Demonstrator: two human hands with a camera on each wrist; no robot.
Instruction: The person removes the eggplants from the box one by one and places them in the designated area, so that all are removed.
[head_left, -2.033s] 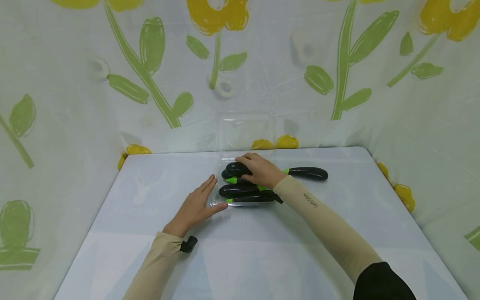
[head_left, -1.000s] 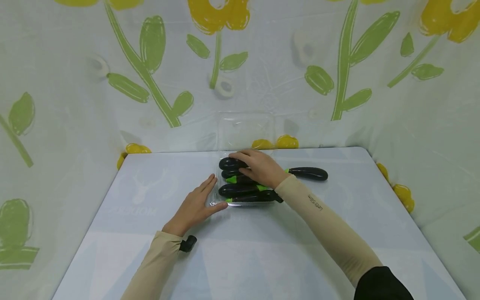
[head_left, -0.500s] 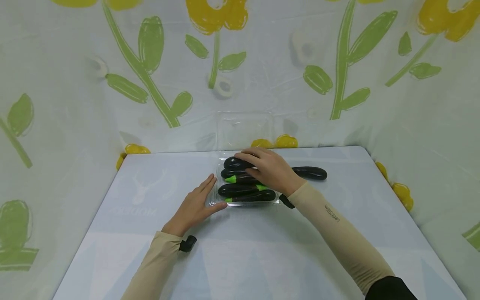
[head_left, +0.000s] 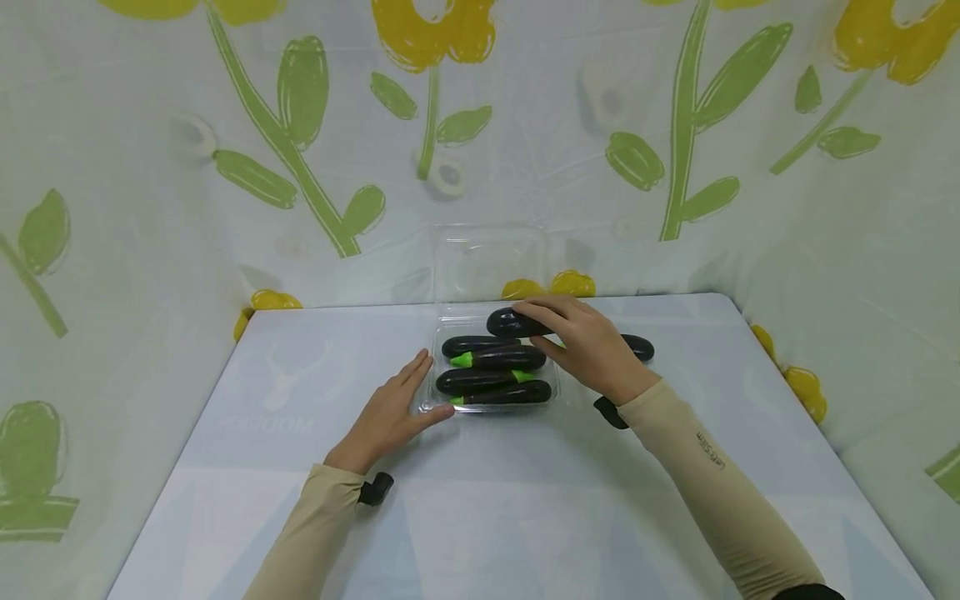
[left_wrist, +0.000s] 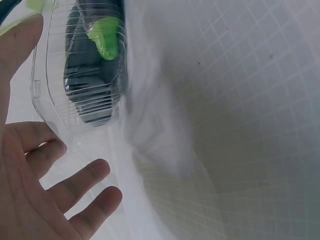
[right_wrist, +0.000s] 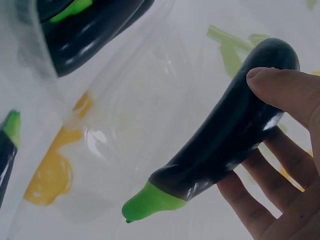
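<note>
My right hand (head_left: 592, 346) grips a dark purple eggplant (head_left: 513, 322) between thumb and fingers, above the back right part of a clear plastic box. In the right wrist view this eggplant (right_wrist: 215, 130) tilts, its green stem end pointing down and left. Several more eggplants (head_left: 498, 358) lie side by side in the box, some with bright green stems. My left hand (head_left: 386, 417) stays at the box's left side with fingers extended and thumb near the front corner. In the left wrist view, the fingers are close to the ribbed box wall (left_wrist: 55, 85); some seem to touch its rim.
The box's clear lid (head_left: 487, 258) stands raised at the back, against the flowered curtain (head_left: 540, 150). Another eggplant (head_left: 640, 347) lies on the white table (head_left: 480, 517) right of the box, partly hidden behind my right hand.
My right hand has lifted the rear eggplant from its place in the box and carried it to the right. The left hand has kept its position at the box.
</note>
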